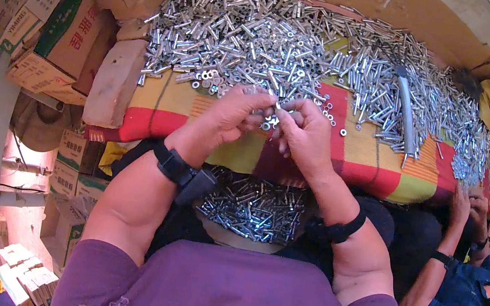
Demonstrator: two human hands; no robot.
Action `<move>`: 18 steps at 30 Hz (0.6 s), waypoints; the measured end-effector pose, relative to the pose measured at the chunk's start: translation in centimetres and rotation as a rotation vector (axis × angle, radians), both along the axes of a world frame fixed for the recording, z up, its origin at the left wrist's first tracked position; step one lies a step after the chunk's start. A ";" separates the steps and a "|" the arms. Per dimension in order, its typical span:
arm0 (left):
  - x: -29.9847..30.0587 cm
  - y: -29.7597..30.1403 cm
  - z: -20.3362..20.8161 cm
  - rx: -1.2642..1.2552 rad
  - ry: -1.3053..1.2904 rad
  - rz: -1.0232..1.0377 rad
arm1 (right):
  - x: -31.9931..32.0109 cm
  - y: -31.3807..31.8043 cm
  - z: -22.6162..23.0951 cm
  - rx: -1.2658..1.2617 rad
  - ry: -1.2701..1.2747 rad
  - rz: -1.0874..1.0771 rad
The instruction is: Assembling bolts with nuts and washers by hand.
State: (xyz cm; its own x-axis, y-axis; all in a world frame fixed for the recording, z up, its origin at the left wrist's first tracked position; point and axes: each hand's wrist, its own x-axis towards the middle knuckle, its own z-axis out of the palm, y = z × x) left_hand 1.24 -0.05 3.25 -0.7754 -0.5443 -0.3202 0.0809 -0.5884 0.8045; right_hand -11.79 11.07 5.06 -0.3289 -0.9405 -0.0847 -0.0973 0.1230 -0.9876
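A: Where was the small metal part (277, 103)?
B: Between the left hand (234, 111) and the right hand (308, 134), at the near edge of the heap of metal pins and sleeves (238, 38). Loose washers or nuts (328, 110) lay near it on the checked cloth (197, 129).

A: Handling?
B: My read: light, rigid, hard to break. Bare metal looked shiny, so probably slick, and small enough to roll or squirt out of a careless pinch. Weight wasn't the issue, size was.

A: Best hold?
B: Thumb pad against index, one hand per end, on the outer sides. I'd have kept the tips off any opening. Exact shape I couldn't tell; fingers covered most of it.

A: Hand state?
B: Left: thumb and index closed to a pinch on the part, other fingers loosely curled. Right: same pinch from the opposite side, remaining fingers half bent and holding nothing I could make out. Couldn't tell which hand carried the load. Both wrists wore black bands.
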 end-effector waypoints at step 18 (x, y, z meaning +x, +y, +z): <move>-5.0 -3.7 -0.9 -1.318 -0.967 0.251 | -7.2 -2.1 -2.5 -0.119 1.221 -0.246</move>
State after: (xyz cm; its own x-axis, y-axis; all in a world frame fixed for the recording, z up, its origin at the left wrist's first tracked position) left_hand -3.75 -3.80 2.31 -0.4330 -0.8883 0.1531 -0.7329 0.4458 0.5139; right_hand -18.96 9.01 2.60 -0.3003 -0.8240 0.4805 -0.9438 0.1838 -0.2747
